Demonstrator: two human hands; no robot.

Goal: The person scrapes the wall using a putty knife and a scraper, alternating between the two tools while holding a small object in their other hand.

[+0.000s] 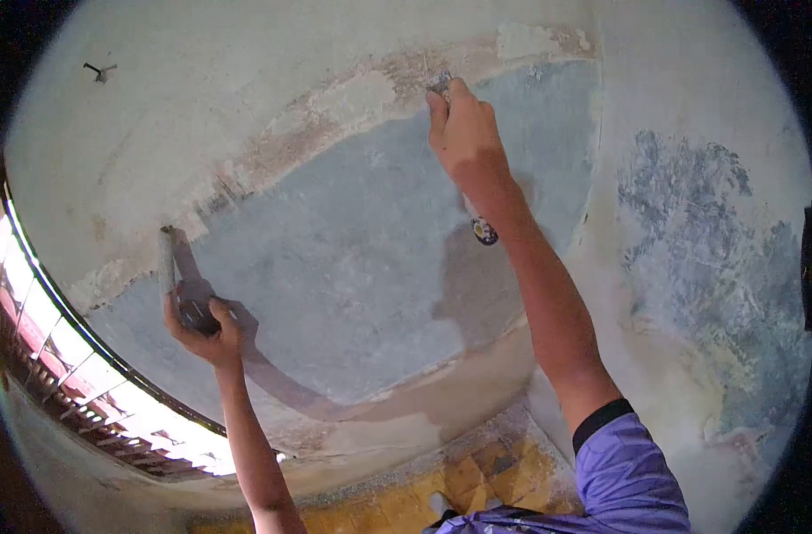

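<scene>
My right hand [468, 129] is closed on a small scraper, its grey blade [440, 83] against the brown, rough band [415, 71] of the wall. Most of that tool is hidden by my fingers. Lower left, my left hand [212, 334] grips a long, narrow grey tool [166, 262], seen edge-on and held upright close to the wall; its exact kind does not show. Below the band spreads a blue-grey painted area [335, 258] of wall. A dark round patterned item [484, 231] shows beside my right forearm.
A barred window opening [94, 387] lets in bright light at the left. A nail-like hook [99, 71] sticks out of the wall at upper left. The adjoining right wall [690, 205] has patchy blue paint. Yellow floor tiles [406, 503] lie below.
</scene>
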